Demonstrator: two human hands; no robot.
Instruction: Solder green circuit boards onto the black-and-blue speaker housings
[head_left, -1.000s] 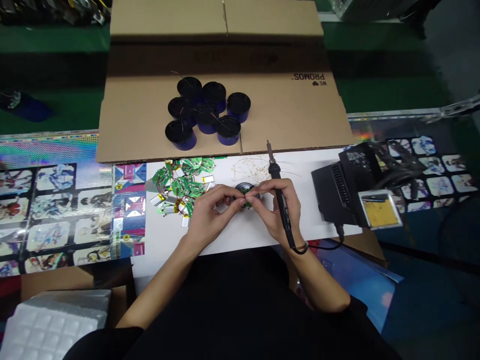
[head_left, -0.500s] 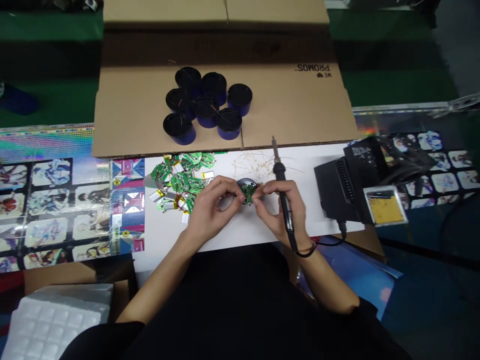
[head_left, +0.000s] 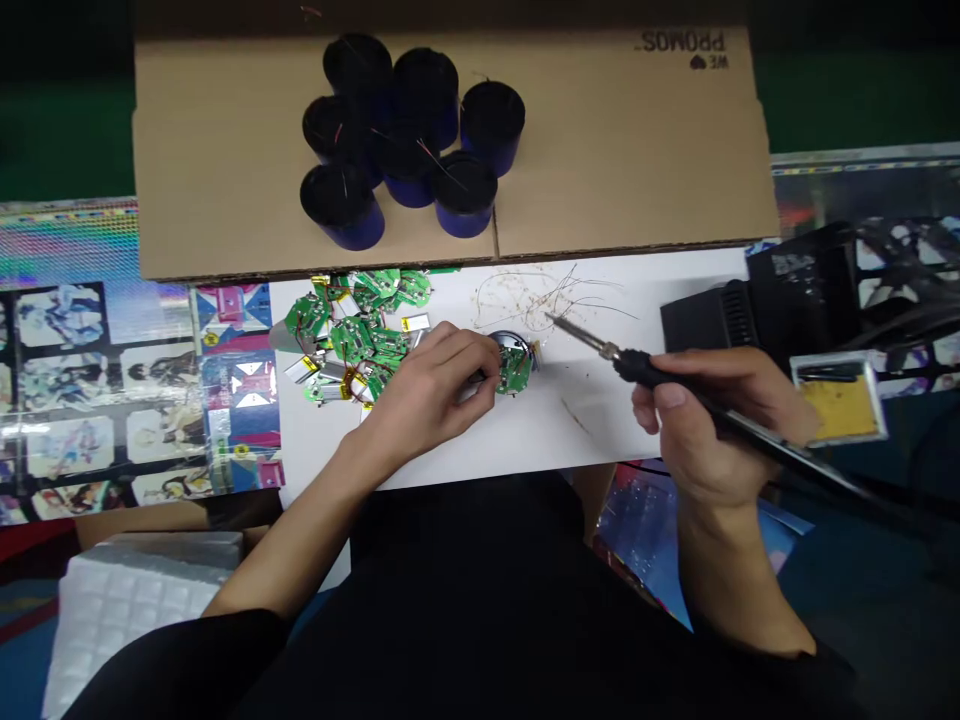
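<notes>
My right hand [head_left: 709, 430] is closed around the handle of a soldering iron [head_left: 637, 365], whose metal tip points left over the white work surface [head_left: 600, 400]. With fingers pinched, my left hand [head_left: 442, 390] holds the left edge of a small round part carrying a green circuit board [head_left: 516, 368]; the fingertips cover some of it. Thin wires show at the board's right side. Just left of that hand lies a pile of green circuit boards [head_left: 360, 340] with silver battery packs [head_left: 302, 369] among them.
Several dark blue round cups [head_left: 463, 205] with black tops and thin wires stand on a cardboard box [head_left: 615, 160]. Loose thin wires [head_left: 562, 295] lie below the box. At right are a black soldering station [head_left: 795, 285] and a tray with a yellow sponge [head_left: 844, 405].
My right hand has moved away from the circuit board to the right, and the soldering iron has swung from upright to pointing left. My left hand stays at the board. The view has shifted.
</notes>
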